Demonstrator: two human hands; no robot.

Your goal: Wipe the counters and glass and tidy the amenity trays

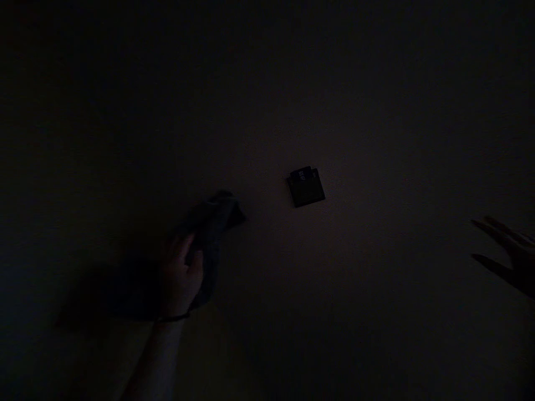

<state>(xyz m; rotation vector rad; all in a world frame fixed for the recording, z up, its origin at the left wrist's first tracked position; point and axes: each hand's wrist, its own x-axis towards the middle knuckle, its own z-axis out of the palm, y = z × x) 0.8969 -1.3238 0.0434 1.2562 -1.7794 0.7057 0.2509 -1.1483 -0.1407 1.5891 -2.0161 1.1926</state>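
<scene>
Left hand [180,273] grips a cloth [211,228]; right hand [507,253] spread, empty.

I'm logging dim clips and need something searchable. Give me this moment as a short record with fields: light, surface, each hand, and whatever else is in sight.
light: very dim, detail mostly lost
surface: plain pale wall or flat face; which one cannot be told
left hand: left hand closed around a dark cloth, cloth against the surface
wrist: thin dark band
right hand: right hand at the right edge, fingers spread, holding nothing
other: small dark square plate on the surface, apart from both hands
</scene>
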